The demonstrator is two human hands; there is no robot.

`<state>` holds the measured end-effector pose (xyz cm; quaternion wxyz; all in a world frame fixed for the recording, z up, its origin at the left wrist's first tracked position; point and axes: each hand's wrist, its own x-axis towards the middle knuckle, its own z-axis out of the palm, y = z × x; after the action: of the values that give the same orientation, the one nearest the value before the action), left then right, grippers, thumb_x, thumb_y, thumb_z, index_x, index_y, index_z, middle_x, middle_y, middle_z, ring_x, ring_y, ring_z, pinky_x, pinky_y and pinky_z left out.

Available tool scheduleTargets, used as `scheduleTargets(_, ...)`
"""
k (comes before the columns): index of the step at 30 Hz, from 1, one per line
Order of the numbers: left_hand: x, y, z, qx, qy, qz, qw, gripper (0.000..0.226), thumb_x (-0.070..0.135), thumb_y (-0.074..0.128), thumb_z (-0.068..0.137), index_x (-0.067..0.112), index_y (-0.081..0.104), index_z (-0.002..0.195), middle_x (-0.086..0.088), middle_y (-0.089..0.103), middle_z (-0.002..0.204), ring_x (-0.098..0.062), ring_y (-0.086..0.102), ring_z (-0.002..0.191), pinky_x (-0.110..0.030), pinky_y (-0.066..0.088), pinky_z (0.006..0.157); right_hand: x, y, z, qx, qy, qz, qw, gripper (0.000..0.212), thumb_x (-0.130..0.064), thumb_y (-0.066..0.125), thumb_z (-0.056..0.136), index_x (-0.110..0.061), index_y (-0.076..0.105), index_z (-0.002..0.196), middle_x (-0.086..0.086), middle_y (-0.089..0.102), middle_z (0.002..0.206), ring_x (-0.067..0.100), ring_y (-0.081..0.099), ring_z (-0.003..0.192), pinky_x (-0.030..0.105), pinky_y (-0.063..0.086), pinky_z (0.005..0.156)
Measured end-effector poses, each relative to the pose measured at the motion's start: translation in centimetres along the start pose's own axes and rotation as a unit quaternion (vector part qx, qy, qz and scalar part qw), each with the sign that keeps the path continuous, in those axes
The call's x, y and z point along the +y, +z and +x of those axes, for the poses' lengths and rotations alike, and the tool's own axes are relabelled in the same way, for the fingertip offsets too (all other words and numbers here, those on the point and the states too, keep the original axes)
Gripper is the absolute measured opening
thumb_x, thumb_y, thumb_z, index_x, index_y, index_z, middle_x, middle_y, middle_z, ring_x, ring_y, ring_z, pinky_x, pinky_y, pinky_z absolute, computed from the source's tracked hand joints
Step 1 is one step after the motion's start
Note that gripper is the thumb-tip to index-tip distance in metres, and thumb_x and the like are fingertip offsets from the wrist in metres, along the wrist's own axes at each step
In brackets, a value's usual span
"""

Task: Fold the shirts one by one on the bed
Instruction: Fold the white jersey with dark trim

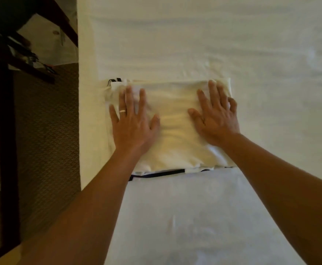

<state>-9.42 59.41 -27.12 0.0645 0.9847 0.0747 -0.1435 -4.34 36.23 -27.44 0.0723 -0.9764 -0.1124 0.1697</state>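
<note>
A folded white shirt [173,123] with black trim at its near and far-left edges lies on the white bed [213,44], near the bed's left side. My left hand [133,123] presses flat on the shirt's left half, fingers spread and straight, a ring on one finger. My right hand [215,117] presses flat on the right half, its fingertips reaching the far right corner. Both palms rest on the fabric and neither hand grips it.
The bed's left edge [79,111] drops to a patterned brown carpet [47,140]. Dark wooden furniture [7,131] with cluttered items stands at the far left. White sheet spreads beyond the shirt and to its right.
</note>
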Motion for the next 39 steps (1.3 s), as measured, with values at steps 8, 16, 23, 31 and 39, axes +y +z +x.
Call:
scheduleTargets(8, -0.5, 4.1, -9.4, -0.011, 0.056, 0.035, 0.998, 0.078, 0.072, 0.024, 0.097, 0.032, 0.015, 0.162, -0.006, 0.004, 0.171, -0.031, 0.011, 0.156, -0.058, 0.016, 0.12, 1.8, 3.0, -7.1, -0.012, -0.078, -0.05, 0.996, 0.067, -0.062, 0.014, 0.102, -0.03, 0.014, 0.161, 0.005, -0.001, 0.17, 0.025, 0.006, 0.156, 0.049, 0.021, 0.117)
scheduleTargets(16, -2.1, 0.4, -7.1, 0.021, 0.039, -0.047, 0.998, 0.059, 0.057, 0.047, 0.087, 0.018, 0.062, 0.13, -0.007, 0.053, 0.144, -0.034, 0.052, 0.128, -0.048, 0.04, 0.099, 2.0, 0.6, -4.8, 0.078, -0.106, 0.012, 0.991, 0.052, -0.051, 0.037, 0.099, -0.016, 0.054, 0.133, 0.012, 0.046, 0.146, 0.035, 0.046, 0.126, 0.05, 0.037, 0.096)
scheduleTargets(23, 0.3, -4.0, 3.6, 0.052, 0.02, -0.009, 0.998, 0.059, 0.033, 0.06, 0.086, 0.02, 0.048, 0.142, -0.007, 0.042, 0.151, -0.034, 0.033, 0.143, -0.051, 0.027, 0.11, 1.5, -3.7, 3.7, 0.06, -0.018, 0.012, 0.998, 0.057, -0.014, 0.051, 0.087, -0.019, 0.043, 0.144, 0.007, 0.037, 0.152, 0.032, 0.035, 0.133, 0.047, 0.033, 0.104)
scheduleTargets(31, 0.0, -4.5, 5.7, 0.022, 0.031, 0.074, 0.997, 0.032, 0.034, 0.051, 0.09, 0.017, 0.06, 0.116, -0.011, 0.057, 0.118, -0.036, 0.049, 0.117, -0.048, 0.023, 0.103, 2.1, -4.7, 5.4, 0.002, -0.002, -0.079, 0.997, 0.026, -0.024, 0.051, 0.087, -0.018, 0.057, 0.111, 0.006, 0.054, 0.111, 0.029, 0.046, 0.108, 0.044, 0.033, 0.092)
scheduleTargets(39, 0.7, -9.2, 3.3, 0.1, 0.037, -0.006, 0.994, 0.022, 0.03, 0.048, 0.094, 0.021, 0.049, 0.073, 0.003, 0.05, 0.079, -0.03, 0.054, 0.095, -0.05, 0.018, 0.104, 2.5, -9.9, 3.3, 0.028, 0.05, 0.183, 0.981, 0.013, -0.01, 0.05, 0.079, -0.016, 0.059, 0.072, 0.004, 0.055, 0.072, 0.032, 0.056, 0.076, 0.03, 0.038, 0.065)
